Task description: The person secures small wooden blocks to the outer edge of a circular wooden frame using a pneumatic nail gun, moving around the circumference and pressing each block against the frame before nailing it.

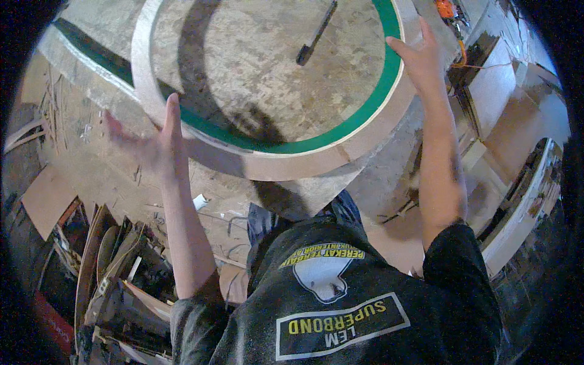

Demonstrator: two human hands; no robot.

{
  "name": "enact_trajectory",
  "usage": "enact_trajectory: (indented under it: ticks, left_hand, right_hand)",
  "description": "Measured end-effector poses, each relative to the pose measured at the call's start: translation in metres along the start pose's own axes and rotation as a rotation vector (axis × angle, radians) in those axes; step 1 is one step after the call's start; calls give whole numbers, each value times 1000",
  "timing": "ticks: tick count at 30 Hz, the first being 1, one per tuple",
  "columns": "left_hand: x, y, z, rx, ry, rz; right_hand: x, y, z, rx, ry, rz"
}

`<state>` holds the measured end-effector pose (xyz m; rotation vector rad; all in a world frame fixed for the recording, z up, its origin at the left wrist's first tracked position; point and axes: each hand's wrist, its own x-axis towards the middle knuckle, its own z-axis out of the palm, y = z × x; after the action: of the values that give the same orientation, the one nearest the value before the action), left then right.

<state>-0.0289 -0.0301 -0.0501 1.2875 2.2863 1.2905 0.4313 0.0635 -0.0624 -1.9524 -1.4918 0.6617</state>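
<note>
A large round ring [340,131], with a green inner face and a pale outer band, is on the worktable in front of me. My right hand [421,58] straddles its right side, thumb at the green inner face and fingers along the outside. At the ring's near left, my left hand [161,137] is open, thumb pointing up by the rim. Its other fingers spread out to the left and are blurred by motion. Inside the ring, a black marker [316,33] lies on the stained tabletop [255,79].
A curved green-faced strip [91,52] lies left of the ring. An orange tool [447,9] is at the far right. Board offcuts [103,255] crowd the lower left, and more sheets [517,115] lean at right. A curved pale piece [523,207] stands nearby.
</note>
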Motion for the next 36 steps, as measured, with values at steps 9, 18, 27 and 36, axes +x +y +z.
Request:
enact_trajectory:
  ticks: [9,18,27,36]
  left_hand:
    - [-128,70,-28,137,-841,573]
    - [-98,53,-29,222,-1007,664]
    - [-86,51,-33,197,-994,653]
    - [-83,49,-34,162,-1030,662]
  right_hand:
    - [-124,-57,-32,-372,-153,-671]
    - [-198,-97,7,-261,-506,-594]
    - [-196,-102,28,-295,-568,-582]
    - [-196,-106,30,-318,-603,-543]
